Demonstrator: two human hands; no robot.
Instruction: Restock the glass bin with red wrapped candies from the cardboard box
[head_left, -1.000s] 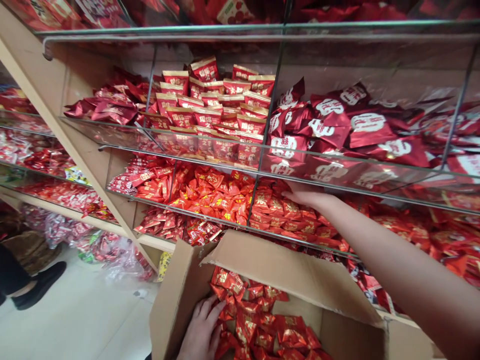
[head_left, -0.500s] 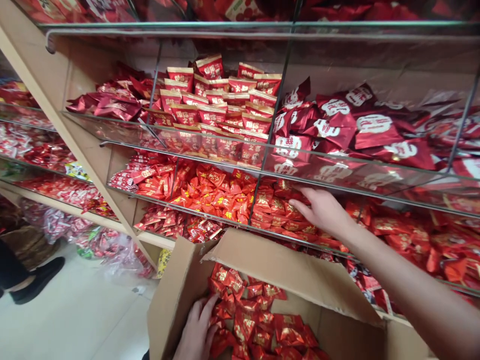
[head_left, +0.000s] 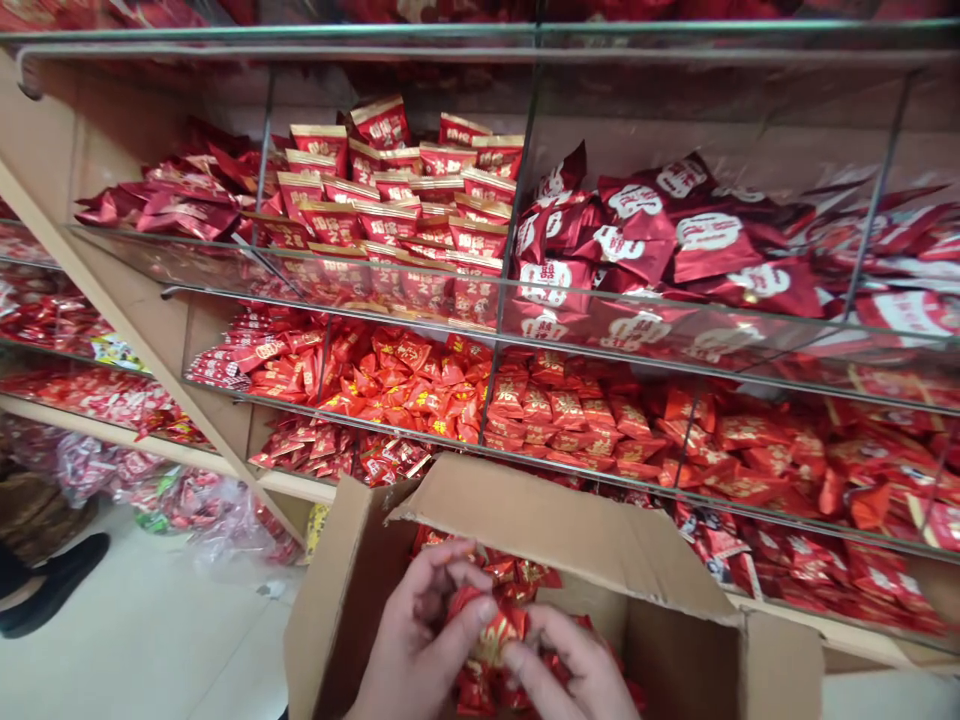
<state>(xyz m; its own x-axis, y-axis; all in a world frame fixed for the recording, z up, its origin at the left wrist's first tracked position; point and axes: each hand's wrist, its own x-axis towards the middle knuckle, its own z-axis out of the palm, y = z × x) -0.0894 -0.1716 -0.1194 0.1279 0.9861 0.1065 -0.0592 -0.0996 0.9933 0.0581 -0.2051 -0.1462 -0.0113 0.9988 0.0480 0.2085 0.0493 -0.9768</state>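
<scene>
Both my hands are over an open cardboard box (head_left: 525, 500), close together. Between them is a small red candy packet (head_left: 496, 632) with gold print. My left hand (head_left: 424, 640) grips its left side between thumb and curled fingers. On the other side, the thumb and fingers of my right hand (head_left: 566, 668) pinch the packet's right edge. More red-and-gold packets lie loose in the box beneath, partly covered by my hands.
Behind the box rise shelves with clear dividers and a glass front edge (head_left: 420, 435). They hold red packets (head_left: 577, 410), gold-edged packets (head_left: 390, 220) and maroon bags (head_left: 709, 240). A person's black shoe (head_left: 56, 585) stands on the pale floor at left.
My right hand has come down from the lower shelf to the box. My left hand has risen from the loose packets, and both now hold one packet. The view has shifted slightly.
</scene>
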